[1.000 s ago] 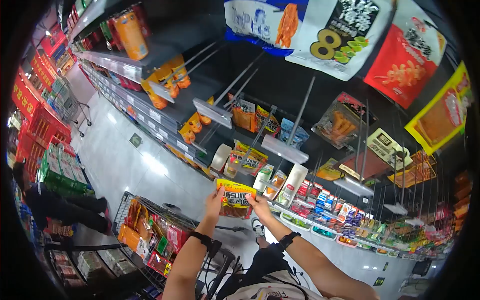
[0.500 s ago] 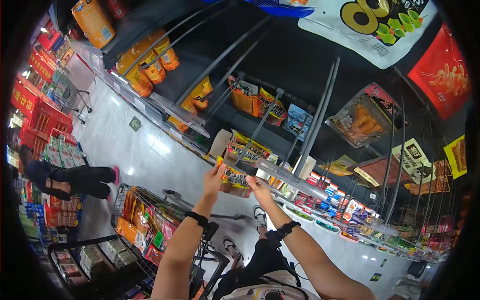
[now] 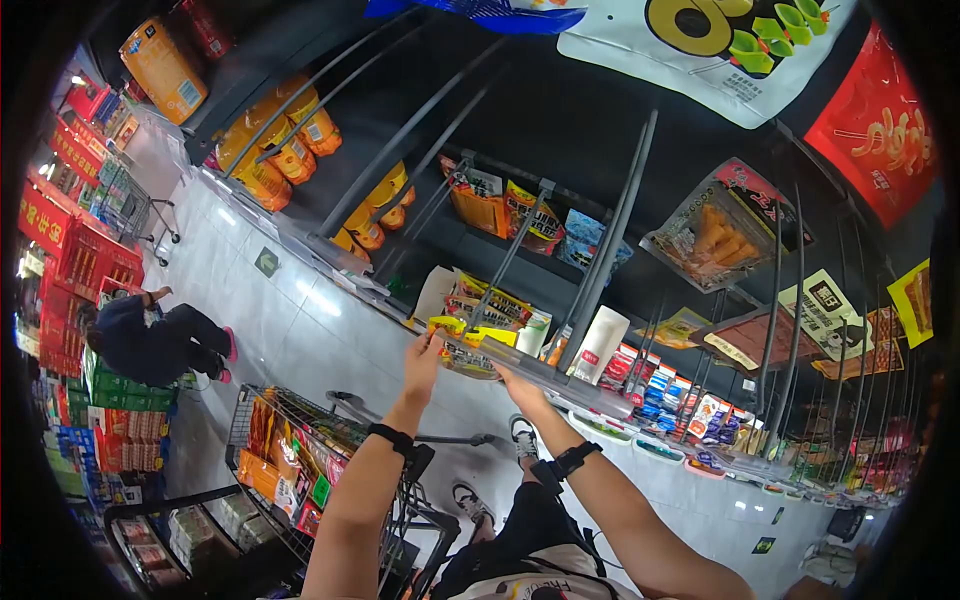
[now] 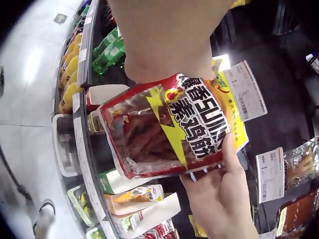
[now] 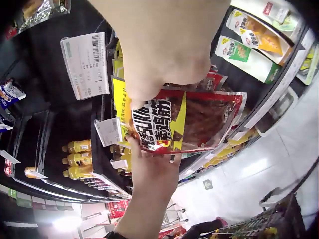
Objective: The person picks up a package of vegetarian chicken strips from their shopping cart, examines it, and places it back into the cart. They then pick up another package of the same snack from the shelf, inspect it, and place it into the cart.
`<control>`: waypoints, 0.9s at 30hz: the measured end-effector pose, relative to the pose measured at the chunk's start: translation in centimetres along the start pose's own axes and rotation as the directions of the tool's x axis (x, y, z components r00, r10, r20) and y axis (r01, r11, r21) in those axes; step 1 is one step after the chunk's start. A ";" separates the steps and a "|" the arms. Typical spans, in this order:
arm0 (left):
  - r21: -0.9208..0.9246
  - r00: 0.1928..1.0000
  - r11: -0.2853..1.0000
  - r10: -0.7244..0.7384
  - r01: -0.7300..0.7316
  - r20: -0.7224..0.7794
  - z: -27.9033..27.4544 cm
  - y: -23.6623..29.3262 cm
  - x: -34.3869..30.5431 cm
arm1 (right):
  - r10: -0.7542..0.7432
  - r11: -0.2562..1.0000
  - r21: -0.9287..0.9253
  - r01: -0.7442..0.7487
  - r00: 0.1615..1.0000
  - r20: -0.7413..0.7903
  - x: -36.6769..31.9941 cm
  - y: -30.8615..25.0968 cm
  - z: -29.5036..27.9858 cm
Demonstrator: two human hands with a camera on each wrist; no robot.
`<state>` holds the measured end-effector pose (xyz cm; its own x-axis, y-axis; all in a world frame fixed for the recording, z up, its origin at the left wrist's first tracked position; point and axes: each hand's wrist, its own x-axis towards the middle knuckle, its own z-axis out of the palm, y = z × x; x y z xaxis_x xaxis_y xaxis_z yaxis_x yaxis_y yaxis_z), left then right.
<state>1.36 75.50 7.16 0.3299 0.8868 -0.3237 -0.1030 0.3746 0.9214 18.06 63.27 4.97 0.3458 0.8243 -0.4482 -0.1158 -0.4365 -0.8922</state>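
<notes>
My left hand [image 3: 422, 368] and right hand [image 3: 524, 390] hold a red and yellow snack packet [image 4: 164, 124] between them, one at each side. Through its clear window, brown strips show in the wrist views. The yellow top edge of the packet lies right at a price tag [image 4: 245, 90] on the front of a display hook. Behind it in the head view, similar packets [image 3: 490, 308] sit on the rack. In the left wrist view my right thumb lies along the packet's face, and in the right wrist view my left fingers [image 5: 149, 162] are at its edge.
Long metal hooks [image 3: 625, 210] with clear tag holders jut out from the dark rack. Large snack bags [image 3: 735, 55] hang above. A loaded shopping cart [image 3: 285, 440] stands to the left. Beyond it a person in dark clothes [image 3: 150, 335] is in the aisle.
Both hands have brought the packet forward to the hook's front, and it now tips away from the head camera. The rack appears nearer. The person in the aisle has changed posture.
</notes>
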 end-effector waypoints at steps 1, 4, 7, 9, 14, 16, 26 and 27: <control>0.045 1.000 0.999 0.004 -0.005 0.009 -0.2 0.1 0.0 | -0.060 0.996 -0.077 0.053 0.994 -0.087 1.4 2.7 0.4; 0.128 0.998 0.991 0.035 -0.041 0.047 -1.1 -0.2 -0.2 | -0.071 0.975 -0.216 0.058 0.996 -0.053 1.4 4.1 0.1; 0.099 0.995 0.992 0.070 -0.078 0.076 -0.8 -0.7 -0.2 | -0.225 0.906 -0.386 0.173 0.970 -0.092 -0.2 2.8 -0.1; 0.086 0.998 0.995 0.049 -0.053 0.047 -0.2 0.6 -0.8 | -0.331 0.917 -0.277 0.289 0.936 -0.120 -1.3 0.5 -0.3; 0.214 0.999 0.976 0.035 -0.040 0.029 -0.1 1.2 1.3 | -0.167 0.975 0.133 0.176 0.983 -0.078 0.6 0.3 0.0; 0.217 0.997 0.974 0.062 -0.071 0.048 0.5 1.0 1.9 | -0.177 0.978 0.102 0.184 0.981 -0.078 1.3 0.3 -0.5; 0.109 0.998 0.994 0.023 -0.028 0.050 2.2 0.0 4.7 | -0.199 0.914 0.303 0.268 0.950 -0.241 4.6 0.7 0.0; 0.094 0.997 0.995 0.024 -0.031 0.076 2.4 0.2 5.6 | -0.191 0.918 0.294 0.267 0.946 -0.261 5.0 0.5 -0.4</control>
<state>5.44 79.84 6.03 0.3978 0.8725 -0.2839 -0.0248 0.3195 0.9473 20.07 67.02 2.34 0.5920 0.7697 -0.2388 -0.2877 -0.0750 -0.9548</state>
